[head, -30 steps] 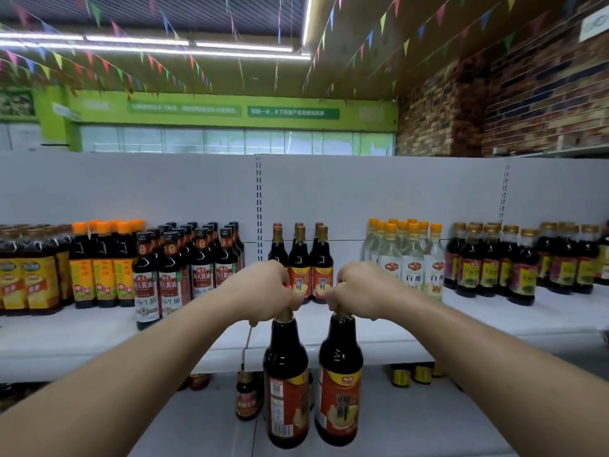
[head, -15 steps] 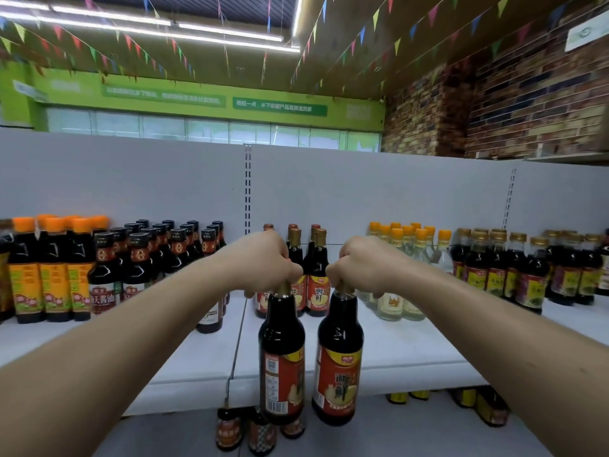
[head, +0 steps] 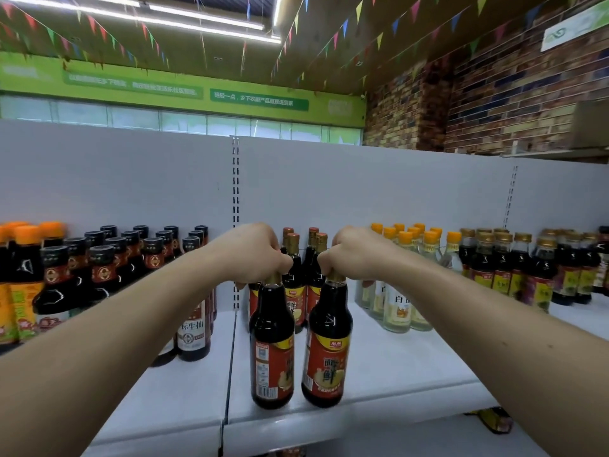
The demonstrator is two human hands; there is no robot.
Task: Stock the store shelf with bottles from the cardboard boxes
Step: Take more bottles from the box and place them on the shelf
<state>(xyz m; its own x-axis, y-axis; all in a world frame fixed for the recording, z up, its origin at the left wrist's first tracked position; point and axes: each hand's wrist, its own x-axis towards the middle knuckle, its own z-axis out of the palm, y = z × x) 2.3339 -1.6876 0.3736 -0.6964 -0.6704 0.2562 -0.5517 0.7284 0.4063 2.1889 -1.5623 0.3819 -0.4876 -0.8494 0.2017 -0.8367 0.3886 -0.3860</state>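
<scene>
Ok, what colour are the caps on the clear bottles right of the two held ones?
Orange; the caps show best in the head view.

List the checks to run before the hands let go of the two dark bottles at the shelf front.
1. Left hand grips the left bottle by its neck: ok.
2. Right hand grips the right bottle by its neck: ok.
3. Both bottles upright, side by side: ok.
4. Bases resting fully on the shelf: cannot tell; they sit close to its front edge.
5. Bare shelf between them and the matching bottles behind, room to slide back: ok.
6. Labels facing out: right bottle ok; left bottle not ok, its barcode side shows.
</scene>
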